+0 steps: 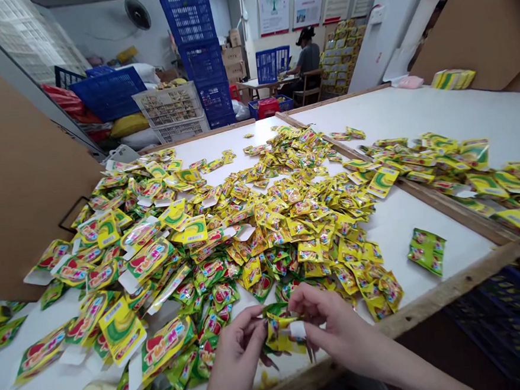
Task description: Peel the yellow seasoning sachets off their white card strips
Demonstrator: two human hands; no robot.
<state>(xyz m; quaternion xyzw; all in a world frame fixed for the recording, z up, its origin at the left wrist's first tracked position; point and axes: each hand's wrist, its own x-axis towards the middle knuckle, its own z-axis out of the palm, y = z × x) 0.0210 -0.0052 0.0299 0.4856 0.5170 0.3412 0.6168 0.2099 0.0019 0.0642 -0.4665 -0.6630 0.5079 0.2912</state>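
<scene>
1. The white table [391,233] is the largest surface here, and a wooden strip [439,203] divides it. Most of the goods lie on the near side, with a smaller spread of printed boxes [486,185] beyond the strip.
2. The heap is big: yellow packets [310,215] in the middle, green packets [212,272] nearer the left hand. With so many loose, I judge that much of the work is left.
3. Wall posters [275,7] hang at the back, one with a green tree; their smaller print is too tiny to read.
4. The left hand [238,354] and right hand [340,326] are both narrowed, fingertips pinching one small item between them.
5. The boxes at left [151,256] show what looks like "TWINS" in colourful letters beside a watermelon picture. Others show a banana face with a barcode [113,312], its digits unreadable. Several have white flaps standing out, so these look unclosed.
6. The held packet [279,336], yellow and green, is just above the table's near edge. Its handling seems unfinished. I cannot tell whether the white patch beside the right thumb belongs to it, nor read its lettering.
</scene>
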